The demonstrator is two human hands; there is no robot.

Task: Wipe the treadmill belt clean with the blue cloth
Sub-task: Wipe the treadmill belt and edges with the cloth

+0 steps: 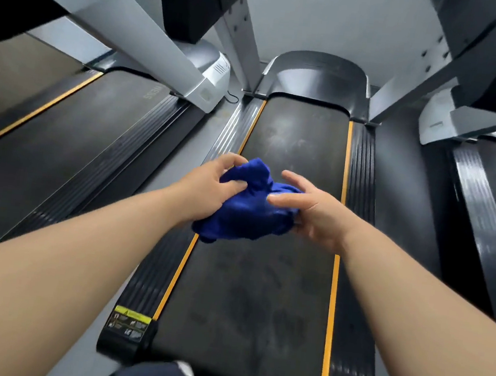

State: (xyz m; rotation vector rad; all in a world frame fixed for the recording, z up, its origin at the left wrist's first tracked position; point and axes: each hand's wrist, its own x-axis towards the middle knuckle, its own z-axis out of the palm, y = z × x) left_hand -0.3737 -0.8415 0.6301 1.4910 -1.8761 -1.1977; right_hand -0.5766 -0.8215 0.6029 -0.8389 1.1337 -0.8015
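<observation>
Two bare forearms reach in from the bottom corners, and between them, at the bottom edge, a scrap of dark trouser shows above the rear end of the treadmill belt. Both hands meet over the middle of the belt's length, holding the blue cloth bunched in the air and clear of the surface. The left hand has thumb and fingers curled into the cloth's left side in a firm pinch. The right hand lies against the right side with its fingers looser, the thumb pressing on top — partly open, yet still gripping fabric.

Judging by this, the wiping stroke has not begun: the cloth is being gathered or refolded into a pad. Dull smudges and shoe-like prints cover the belt from the near end up toward the motor hood, so the whole length looks left to do. Next, the cloth needs to come down flat on the belt under one palm and be pushed between the orange side strips.

How the cloth is folded underneath is hidden by the hands. Blur softens the neighbouring treadmills, and the yellow warning label at the near-left corner cannot be read.
</observation>
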